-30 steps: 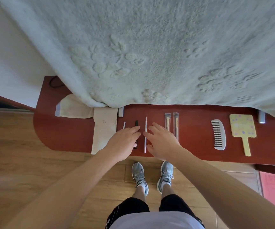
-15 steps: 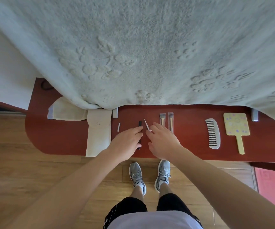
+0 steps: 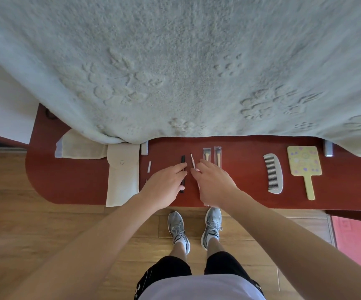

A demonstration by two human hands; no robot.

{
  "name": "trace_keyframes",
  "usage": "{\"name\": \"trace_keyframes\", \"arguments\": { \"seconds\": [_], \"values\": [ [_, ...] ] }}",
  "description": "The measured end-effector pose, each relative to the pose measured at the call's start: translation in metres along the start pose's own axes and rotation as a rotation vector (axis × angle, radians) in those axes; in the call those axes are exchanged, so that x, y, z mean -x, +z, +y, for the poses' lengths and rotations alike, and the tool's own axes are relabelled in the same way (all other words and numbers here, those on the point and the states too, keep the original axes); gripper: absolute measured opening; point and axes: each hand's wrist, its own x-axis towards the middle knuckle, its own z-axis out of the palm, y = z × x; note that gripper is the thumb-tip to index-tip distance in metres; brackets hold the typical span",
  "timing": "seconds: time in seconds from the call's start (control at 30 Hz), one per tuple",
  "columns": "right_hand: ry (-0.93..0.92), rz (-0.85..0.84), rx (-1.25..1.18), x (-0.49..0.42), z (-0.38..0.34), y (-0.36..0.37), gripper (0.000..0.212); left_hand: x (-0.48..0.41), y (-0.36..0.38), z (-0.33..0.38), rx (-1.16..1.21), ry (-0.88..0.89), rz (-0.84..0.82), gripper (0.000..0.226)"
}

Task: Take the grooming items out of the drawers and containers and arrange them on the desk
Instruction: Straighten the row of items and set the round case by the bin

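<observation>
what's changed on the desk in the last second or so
The thin white stick by the right hand went from lying straight to tilted, its far end swung left. The left hand stays on the black stick. The two brushes, comb, mirror and pouch haven't moved.

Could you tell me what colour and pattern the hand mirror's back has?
Pale yellow with small purple flower-like marks, on the hand mirror; head view.
</observation>
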Motion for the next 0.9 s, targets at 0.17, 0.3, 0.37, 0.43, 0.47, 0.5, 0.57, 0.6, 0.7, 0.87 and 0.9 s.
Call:
{"name": "trace_keyframes", "arguments": {
  "seconds": [0.17, 0.3, 0.37, 0.43, 0.47, 0.5, 0.57, 0.6, 0.7, 0.87, 0.9],
  "values": [
    [-0.042, 0.027, 0.070, 0.000, 0.005, 0.001, 0.057, -0.001, 0.003, 0.000, 0.007, -0.003, 0.015, 0.051],
    [-0.054, 0.054, 0.124, 0.000, 0.007, 0.004, 0.054, -0.001, 0.006, 0.000, 0.004, 0.002, 0.026, 0.051],
    [-0.059, 0.065, 0.135, 0.001, 0.007, 0.005, 0.053, -0.001, 0.007, 0.000, 0.001, 0.005, 0.035, 0.051],
    [-0.058, 0.078, 0.132, 0.001, 0.007, 0.006, 0.053, -0.001, 0.008, 0.001, 0.000, 0.011, 0.046, 0.050],
    [-0.055, 0.083, 0.129, 0.001, 0.007, 0.006, 0.054, -0.001, 0.008, 0.001, 0.000, 0.013, 0.052, 0.049],
    [-0.053, 0.088, 0.129, 0.002, 0.007, 0.006, 0.054, -0.001, 0.008, 0.001, 0.000, 0.016, 0.060, 0.048],
    [-0.048, 0.104, 0.131, 0.003, 0.007, 0.006, 0.055, -0.002, 0.009, 0.003, -0.004, 0.027, 0.076, 0.048],
    [-0.045, 0.113, 0.129, 0.004, 0.007, 0.006, 0.055, -0.002, 0.010, 0.003, -0.005, 0.035, 0.085, 0.048],
    [-0.042, 0.124, 0.135, 0.005, 0.007, 0.008, 0.056, -0.002, 0.012, 0.004, -0.036, 0.066, 0.110, 0.048],
    [-0.046, 0.124, 0.142, 0.006, 0.009, 0.008, 0.057, -0.001, 0.014, -0.002, -0.078, 0.090, 0.128, 0.047],
    [-0.048, 0.126, 0.142, 0.006, 0.009, 0.009, 0.057, -0.001, 0.014, -0.002, -0.079, 0.093, 0.127, 0.047]
  ]
}}
